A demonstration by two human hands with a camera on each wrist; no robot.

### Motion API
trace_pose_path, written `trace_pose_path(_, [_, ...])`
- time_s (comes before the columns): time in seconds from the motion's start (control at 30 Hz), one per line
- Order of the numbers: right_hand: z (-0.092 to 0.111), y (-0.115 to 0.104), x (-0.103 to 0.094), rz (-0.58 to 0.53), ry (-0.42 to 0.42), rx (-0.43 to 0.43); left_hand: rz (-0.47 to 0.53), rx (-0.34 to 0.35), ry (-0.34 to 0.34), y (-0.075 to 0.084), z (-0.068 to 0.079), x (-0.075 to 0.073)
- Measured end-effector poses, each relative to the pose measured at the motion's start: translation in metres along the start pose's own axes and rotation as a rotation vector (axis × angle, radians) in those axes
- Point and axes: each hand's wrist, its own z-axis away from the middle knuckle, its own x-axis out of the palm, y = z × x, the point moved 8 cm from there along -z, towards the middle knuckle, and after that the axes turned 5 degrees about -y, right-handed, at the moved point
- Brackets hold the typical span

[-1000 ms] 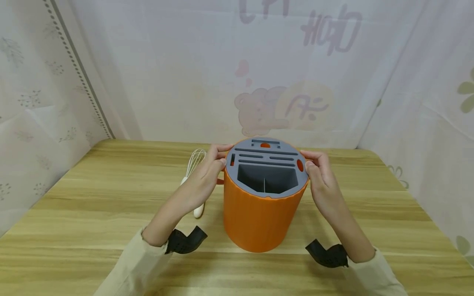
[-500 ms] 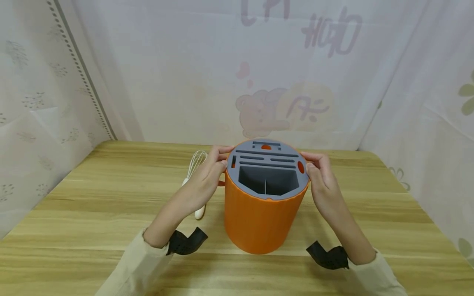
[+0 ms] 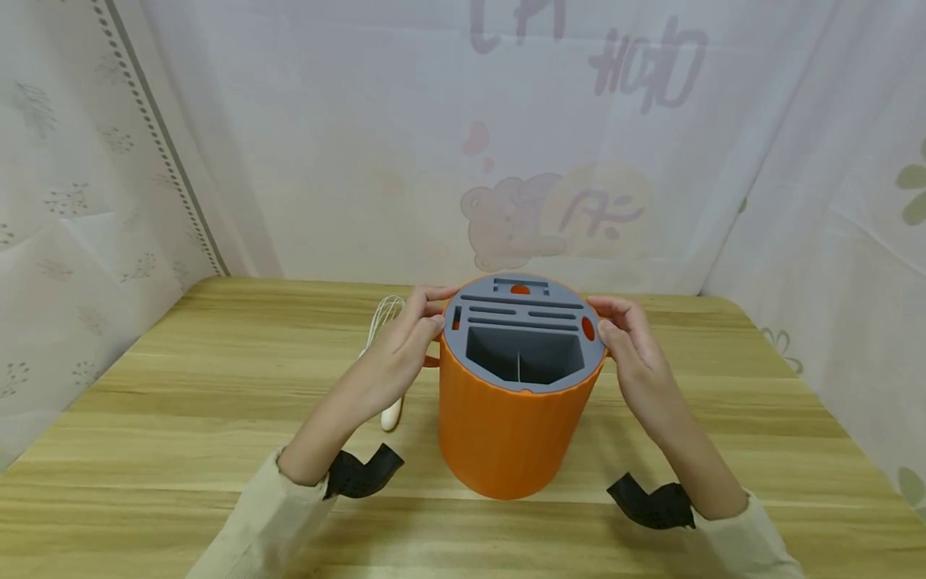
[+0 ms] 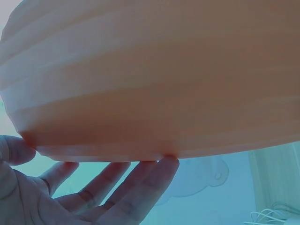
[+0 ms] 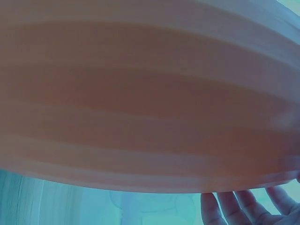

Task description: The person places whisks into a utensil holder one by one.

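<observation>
An orange knife and utensil holder stands on the table, its grey slotted top facing up. That top has long slots, small side openings and a divided compartment. My left hand holds the holder's left side at the rim, thumb near the edge and fingers reaching round behind. On the opposite side, my right hand holds the rim likewise, thumb in front and fingers farther back. Both wrist views show fingertips against the ribbed orange wall. A whisk with a pale handle lies left of the holder, partly behind my left hand.
The wooden table spreads to both sides of the holder. Patterned pale curtains hang behind it and at both sides. A black wrist mount sticks out from each forearm.
My right wrist and forearm have shifted slightly to the right, while the fingers stay at the rim. The holder and left hand are nearly unchanged.
</observation>
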Motion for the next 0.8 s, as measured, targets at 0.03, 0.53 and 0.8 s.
trace_pose_path(0.03, [0.0,0.0,0.0,-0.004,-0.012,0.001,-0.001,-0.001,0.001,0.0,0.0,0.0])
trace_pose_path(0.53, [0.0,0.005,-0.002,-0.04,-0.123,-0.016,-0.043,0.006,-0.021,-0.001,0.004,-0.014])
trace_pose_path(0.8, [-0.001,0.005,-0.002,-0.045,-0.125,-0.019,-0.087,-0.026,0.031,-0.015,0.003,-0.042])
